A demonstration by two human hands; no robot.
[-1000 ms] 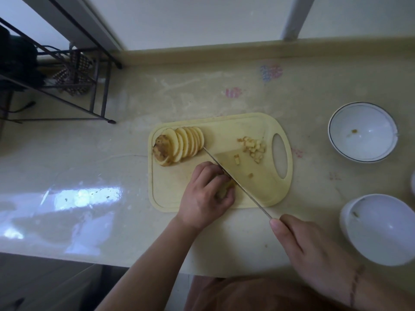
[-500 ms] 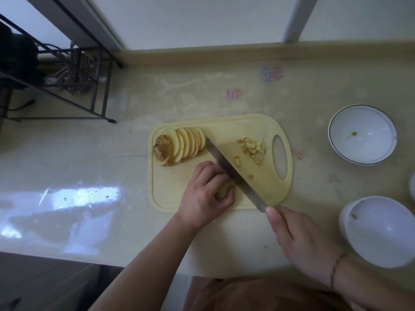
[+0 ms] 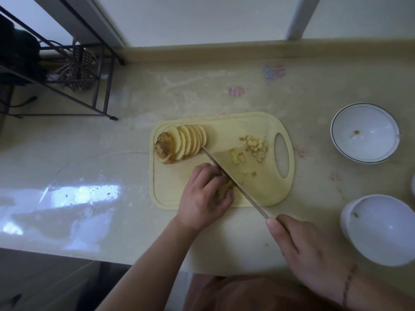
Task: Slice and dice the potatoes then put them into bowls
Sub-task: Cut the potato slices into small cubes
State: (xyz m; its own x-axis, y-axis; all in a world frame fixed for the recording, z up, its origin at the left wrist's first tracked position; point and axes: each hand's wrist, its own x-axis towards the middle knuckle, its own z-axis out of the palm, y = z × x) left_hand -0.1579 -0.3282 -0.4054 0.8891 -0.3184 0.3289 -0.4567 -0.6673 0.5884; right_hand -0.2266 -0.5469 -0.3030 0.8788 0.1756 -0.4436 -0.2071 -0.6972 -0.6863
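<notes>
A glossy, pale beige countertop carries everything here, its surface marked with faint smears and a few small coloured stains toward the back edge. A yellow cutting board lies near the middle, closer to the front edge, its handle hole pointing right. Two white bowls sit toward the right edge: one further back, another near the front edge. A black wire rack stands at the back left corner.

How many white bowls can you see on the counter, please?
2 for certain: one round white bowl with a dark rim line right of the yellow cutting board, one plain white bowl nearer the person. A white sliver at the right edge might be another.
</notes>
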